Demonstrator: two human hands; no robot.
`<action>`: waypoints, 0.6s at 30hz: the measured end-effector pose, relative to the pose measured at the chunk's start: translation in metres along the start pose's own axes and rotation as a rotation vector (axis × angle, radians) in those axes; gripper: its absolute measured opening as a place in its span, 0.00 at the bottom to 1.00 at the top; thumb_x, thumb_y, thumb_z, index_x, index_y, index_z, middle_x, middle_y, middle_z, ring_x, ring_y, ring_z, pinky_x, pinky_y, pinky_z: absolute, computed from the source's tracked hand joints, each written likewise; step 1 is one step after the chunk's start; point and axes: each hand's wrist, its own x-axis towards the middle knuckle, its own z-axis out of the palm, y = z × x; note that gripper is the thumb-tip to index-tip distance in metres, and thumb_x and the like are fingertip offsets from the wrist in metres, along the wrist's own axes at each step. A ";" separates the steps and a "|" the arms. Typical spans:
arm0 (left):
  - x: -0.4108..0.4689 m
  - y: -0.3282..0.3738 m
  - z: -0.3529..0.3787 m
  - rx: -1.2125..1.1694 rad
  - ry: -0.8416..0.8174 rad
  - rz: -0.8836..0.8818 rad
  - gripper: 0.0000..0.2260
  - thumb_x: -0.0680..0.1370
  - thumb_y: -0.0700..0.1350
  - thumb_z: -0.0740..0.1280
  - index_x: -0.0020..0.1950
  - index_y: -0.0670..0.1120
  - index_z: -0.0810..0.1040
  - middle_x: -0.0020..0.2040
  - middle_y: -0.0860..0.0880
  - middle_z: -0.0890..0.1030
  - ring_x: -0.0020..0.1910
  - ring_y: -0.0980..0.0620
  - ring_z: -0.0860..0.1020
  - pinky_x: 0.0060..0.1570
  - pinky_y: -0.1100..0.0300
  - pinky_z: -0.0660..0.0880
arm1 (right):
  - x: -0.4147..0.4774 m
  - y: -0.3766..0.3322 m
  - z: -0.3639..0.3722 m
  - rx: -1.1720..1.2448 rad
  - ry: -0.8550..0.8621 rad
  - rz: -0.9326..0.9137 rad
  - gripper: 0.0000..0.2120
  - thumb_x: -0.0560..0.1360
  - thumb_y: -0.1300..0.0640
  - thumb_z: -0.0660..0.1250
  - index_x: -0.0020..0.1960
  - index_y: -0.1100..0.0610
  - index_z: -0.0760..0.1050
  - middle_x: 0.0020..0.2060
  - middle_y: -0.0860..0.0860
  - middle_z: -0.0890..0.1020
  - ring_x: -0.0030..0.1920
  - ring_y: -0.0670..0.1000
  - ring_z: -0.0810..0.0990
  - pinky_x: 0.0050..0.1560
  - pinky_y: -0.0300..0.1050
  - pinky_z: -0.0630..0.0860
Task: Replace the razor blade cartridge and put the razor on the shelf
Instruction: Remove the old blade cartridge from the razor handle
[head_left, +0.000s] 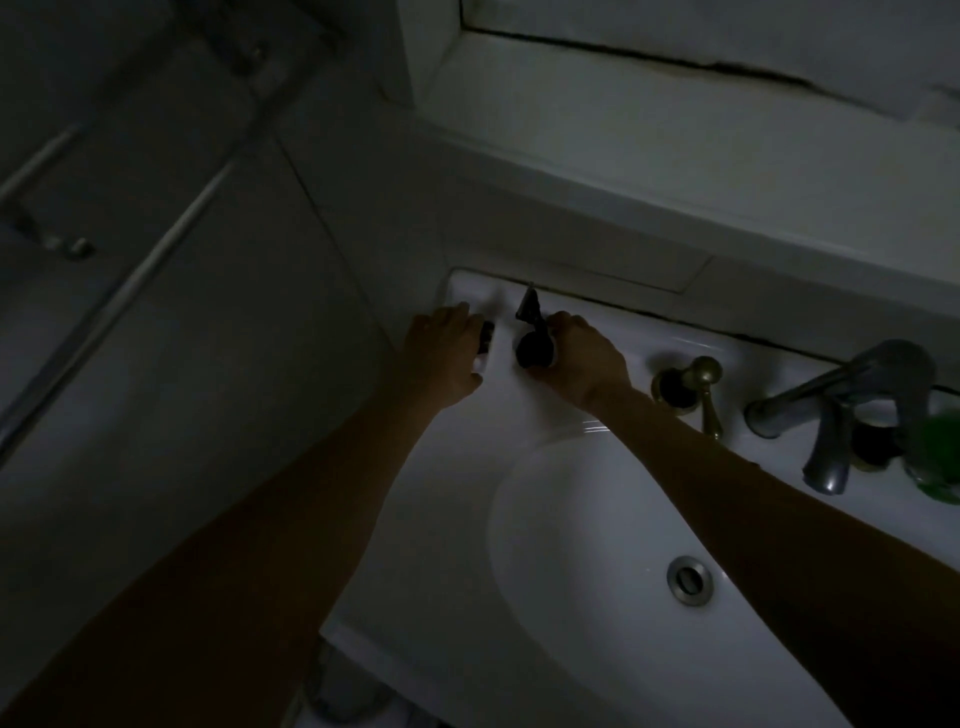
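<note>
The room is dim. Both my hands reach to the far left corner of the white sink (519, 415). My right hand (576, 358) grips a dark razor (532, 332); its head points up toward the wall and its rounded dark end rests near the sink rim. My left hand (441, 358) closes on a small dark and white piece (122, 343) that looks like a blade cartridge holder, though the gloom hides its details. The two items sit a few centimetres apart.
A brass handle (691, 384) and a grey faucet (841, 410) stand on the sink's right rim, with a green bottle (935, 457) at the far right. The basin drain (690, 579) lies below. A white ledge (675, 156) runs along the wall above.
</note>
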 end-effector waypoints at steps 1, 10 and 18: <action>0.003 0.000 0.001 0.009 0.014 -0.001 0.30 0.72 0.55 0.72 0.70 0.45 0.67 0.72 0.43 0.68 0.69 0.40 0.68 0.62 0.44 0.68 | 0.002 0.001 0.001 0.010 0.006 -0.002 0.30 0.75 0.46 0.69 0.73 0.53 0.66 0.65 0.55 0.75 0.63 0.57 0.75 0.58 0.51 0.75; 0.014 -0.006 0.017 0.006 0.108 0.027 0.28 0.71 0.53 0.73 0.67 0.49 0.69 0.64 0.48 0.75 0.63 0.43 0.73 0.63 0.44 0.68 | 0.007 0.000 0.009 0.095 0.019 0.002 0.22 0.75 0.47 0.67 0.69 0.49 0.71 0.57 0.52 0.81 0.56 0.55 0.79 0.53 0.52 0.79; 0.016 -0.007 0.025 0.077 0.134 0.009 0.36 0.65 0.67 0.70 0.67 0.50 0.69 0.58 0.45 0.76 0.57 0.42 0.74 0.62 0.44 0.67 | 0.010 0.001 0.018 0.066 0.072 -0.002 0.21 0.77 0.48 0.65 0.68 0.50 0.72 0.60 0.54 0.78 0.60 0.57 0.77 0.53 0.52 0.77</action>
